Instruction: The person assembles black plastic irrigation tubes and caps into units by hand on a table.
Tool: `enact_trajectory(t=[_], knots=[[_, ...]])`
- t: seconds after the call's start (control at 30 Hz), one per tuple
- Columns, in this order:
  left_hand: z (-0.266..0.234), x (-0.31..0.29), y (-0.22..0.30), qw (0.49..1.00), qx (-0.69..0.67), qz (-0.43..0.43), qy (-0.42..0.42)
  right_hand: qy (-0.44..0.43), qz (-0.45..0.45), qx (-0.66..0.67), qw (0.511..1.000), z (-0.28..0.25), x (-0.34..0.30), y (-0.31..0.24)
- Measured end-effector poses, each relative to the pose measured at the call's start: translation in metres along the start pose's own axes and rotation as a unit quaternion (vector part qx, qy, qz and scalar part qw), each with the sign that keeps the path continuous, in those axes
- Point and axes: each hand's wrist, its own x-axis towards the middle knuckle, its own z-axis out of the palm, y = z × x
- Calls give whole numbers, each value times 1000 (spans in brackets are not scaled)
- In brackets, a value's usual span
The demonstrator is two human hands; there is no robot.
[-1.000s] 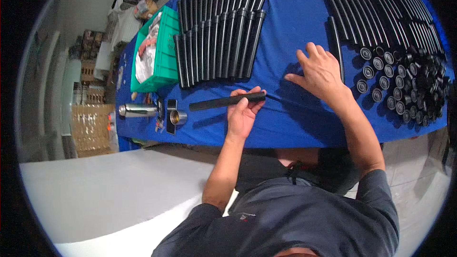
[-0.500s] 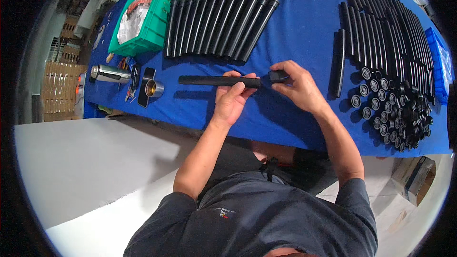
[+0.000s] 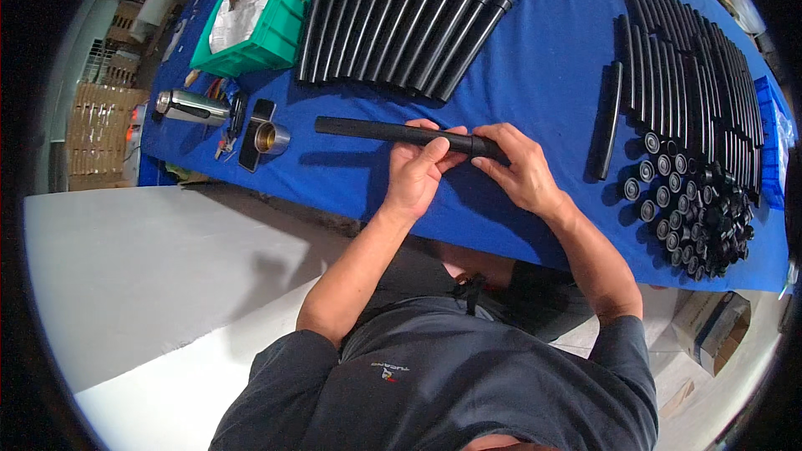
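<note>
Hands on black tube (image 3: pixel 401 133), mid-frame over blue surface (image 3: pixel 543 75): left hand (image 3: pixel 415 177) fingers wrapped round it, right hand (image 3: pixel 518 169) pinching its end. Could slip and roll if grip loosens.

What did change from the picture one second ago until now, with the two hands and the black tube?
The right hand left the tubes lying further right, came over to the black tube and took hold of its right end. The left hand kept its grip near the tube's middle. The tube stayed lying across the blue table, and the rows of tubes and the green bin did not move.
</note>
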Motion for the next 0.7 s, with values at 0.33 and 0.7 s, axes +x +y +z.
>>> enact_trajectory(t=[0.33, 0.7], knots=[[0, -2, -4, 1000, 1, 8, 25, 34, -15, -8, 999, 12, 1, -2], [-2, 2, 3, 999, 21, -24, 10, 7, -27, -5, 1000, 5, 1, 0]])
